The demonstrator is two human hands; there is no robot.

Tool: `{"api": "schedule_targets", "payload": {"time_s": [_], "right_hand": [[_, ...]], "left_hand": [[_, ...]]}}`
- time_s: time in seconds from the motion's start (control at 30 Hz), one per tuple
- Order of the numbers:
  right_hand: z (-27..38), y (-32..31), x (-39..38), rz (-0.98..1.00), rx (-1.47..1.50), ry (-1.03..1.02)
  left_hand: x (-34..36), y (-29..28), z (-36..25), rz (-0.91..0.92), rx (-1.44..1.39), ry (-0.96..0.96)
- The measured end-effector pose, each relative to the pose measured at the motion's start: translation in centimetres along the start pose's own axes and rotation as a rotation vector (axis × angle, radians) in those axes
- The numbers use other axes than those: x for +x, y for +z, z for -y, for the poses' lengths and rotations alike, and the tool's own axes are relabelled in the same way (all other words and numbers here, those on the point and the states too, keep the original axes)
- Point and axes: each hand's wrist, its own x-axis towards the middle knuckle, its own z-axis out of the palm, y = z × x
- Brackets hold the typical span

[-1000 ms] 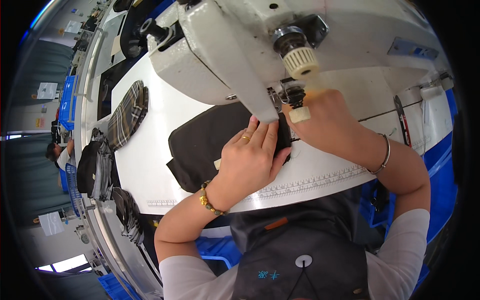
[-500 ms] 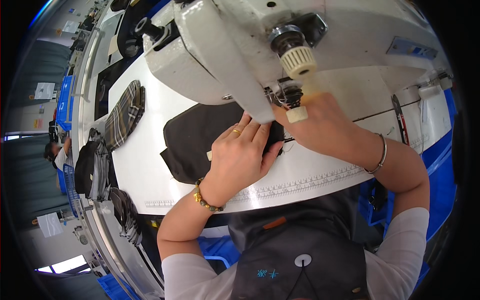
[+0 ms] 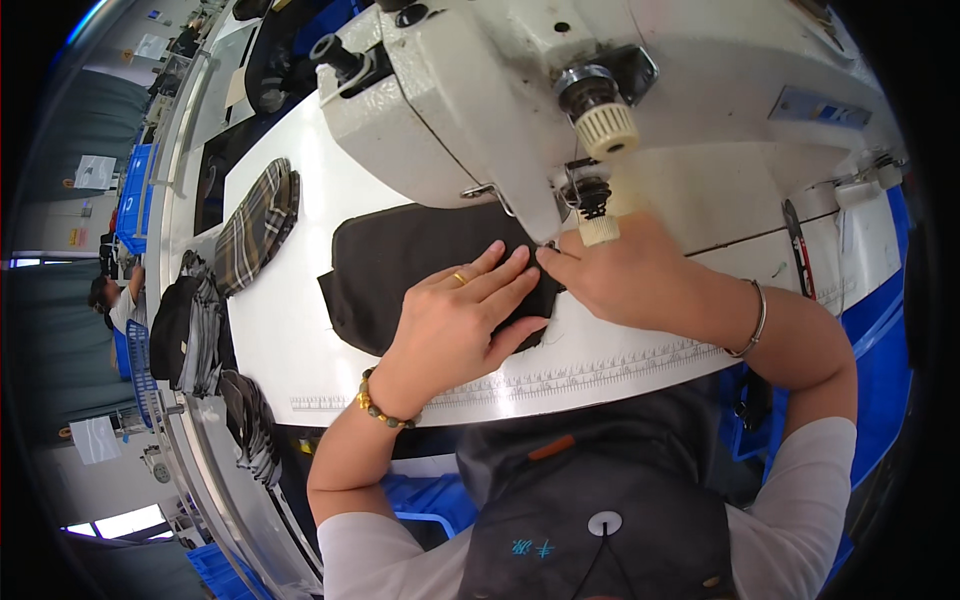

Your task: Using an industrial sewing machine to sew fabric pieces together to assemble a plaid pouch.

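A dark fabric piece [image 3: 375,265] with rounded corners lies on the white sewing table, its right end close to the needle area of the sewing machine [image 3: 480,130]. My left hand [image 3: 455,315] rests flat on this fabric, fingers stretched toward the machine head and thumb spread near the right edge. Just below the thread tension knobs, my right hand [image 3: 625,270] has its fingers pinched together at the fabric's right edge. The presser foot and needle are mostly hidden behind the machine head and my fingers.
A folded plaid piece [image 3: 257,228] lies on the table's left side. Beyond the left edge hang stacked dark and grey pieces [image 3: 190,330]. Red-handled snips [image 3: 798,250] lie at the right. A printed ruler [image 3: 600,365] follows the front edge. A person [image 3: 125,300] sits far left.
My right hand has come down toward me, from behind the tension knob to the fabric's edge. My left hand has slid slightly left and nearer on the fabric.
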Motion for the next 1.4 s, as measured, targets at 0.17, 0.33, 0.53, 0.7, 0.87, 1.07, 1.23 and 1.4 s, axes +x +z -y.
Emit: {"api": "schedule_targets", "payload": {"time_s": [0.17,0.33,0.53,0.7,0.87,1.07,1.23,1.4], "right_hand": [[0.7,0.1,0.1,-0.105,0.019,-0.069],[0.5,-0.1,0.2,-0.075,0.027,-0.052],[0.0,-0.4,0.4,-0.021,-0.037,-0.028],[0.2,-1.7,0.1,-0.010,-0.013,0.036],[1.2,-4.1,-2.2,0.021,-0.178,0.180],[-0.9,-7.9,-10.6,-0.129,-0.460,0.704],[-2.3,-8.0,-15.9,-0.185,-0.572,0.825],[0.6,-11.5,-14.0,0.062,-0.498,1.020]], "left_hand": [[0.1,0.7,0.8,-0.161,-0.007,-0.098],[1.1,1.4,1.6,-0.095,0.061,-0.155],[0.6,1.1,2.5,-0.020,-0.030,-0.074],[1.3,1.7,0.7,-0.100,0.020,-0.071],[0.2,0.9,0.0,-0.058,0.044,-0.051],[-1.4,-0.1,-2.8,-0.014,0.036,-0.091],[-2.1,0.5,-3.0,-0.114,-0.011,-0.073],[-0.9,0.5,-1.2,-0.138,-0.534,-0.224]]}}
